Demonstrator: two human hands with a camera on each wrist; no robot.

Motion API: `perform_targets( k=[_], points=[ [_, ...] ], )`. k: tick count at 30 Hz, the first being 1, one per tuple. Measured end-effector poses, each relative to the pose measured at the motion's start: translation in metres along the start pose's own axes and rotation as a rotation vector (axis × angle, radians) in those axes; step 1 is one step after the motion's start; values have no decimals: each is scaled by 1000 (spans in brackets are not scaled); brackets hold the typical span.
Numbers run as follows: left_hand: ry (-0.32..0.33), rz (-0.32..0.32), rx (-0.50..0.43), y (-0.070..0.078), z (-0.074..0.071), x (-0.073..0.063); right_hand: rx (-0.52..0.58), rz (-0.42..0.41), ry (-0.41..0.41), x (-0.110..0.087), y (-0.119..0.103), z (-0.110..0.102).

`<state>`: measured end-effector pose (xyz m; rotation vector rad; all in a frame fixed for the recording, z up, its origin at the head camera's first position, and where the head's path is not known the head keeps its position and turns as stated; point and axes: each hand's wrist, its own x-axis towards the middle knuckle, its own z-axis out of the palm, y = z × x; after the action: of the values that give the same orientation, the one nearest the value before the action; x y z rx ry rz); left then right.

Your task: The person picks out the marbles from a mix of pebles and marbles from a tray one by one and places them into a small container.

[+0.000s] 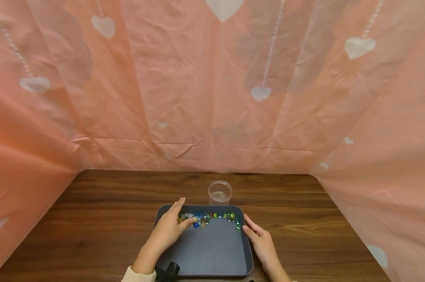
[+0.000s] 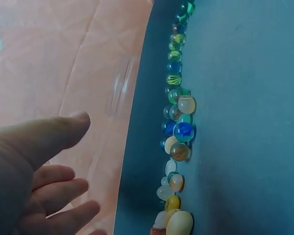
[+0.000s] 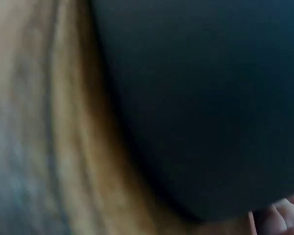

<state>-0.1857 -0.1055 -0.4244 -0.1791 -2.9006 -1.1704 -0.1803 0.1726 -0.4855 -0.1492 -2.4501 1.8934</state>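
A dark grey rectangular tray (image 1: 212,252) holds many glass marbles (image 1: 220,215), lined up along its far wall. Smooth pale stones (image 2: 179,223) bunch at the left end of that line. Over the tray's far left corner is my left hand (image 1: 167,230), thumb spread from the fingers; in the left wrist view it grips nothing. My right hand (image 1: 264,244) holds the right rim, its thumb at the edge and fingers along the outside. The right wrist view shows mostly the blurred dark tray (image 3: 201,107), with part of the fingers at the lower right corner.
A clear round plastic container (image 1: 220,192) stands on the brown wooden table (image 1: 304,219), just behind the tray. Pink cloth (image 1: 212,98) with white hearts hangs at the back and both sides. A black strap-like device (image 1: 168,272) is on the left wrist.
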Motion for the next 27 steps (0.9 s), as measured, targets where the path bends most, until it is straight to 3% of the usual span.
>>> perform_targets(
  k=[4,10,17,27],
  points=[
    [28,8,-41,0,-4,1,24,12,48,-1,2,2],
    [77,25,-136,-6,-4,9,24,2,45,-4,-1,1],
    [-1,-36,-227,-8,-1,19,28,15,49,-5,0,-2],
    [-18,-39,-101,-14,17,27,27,29,50,-9,1,-2]
  ],
)
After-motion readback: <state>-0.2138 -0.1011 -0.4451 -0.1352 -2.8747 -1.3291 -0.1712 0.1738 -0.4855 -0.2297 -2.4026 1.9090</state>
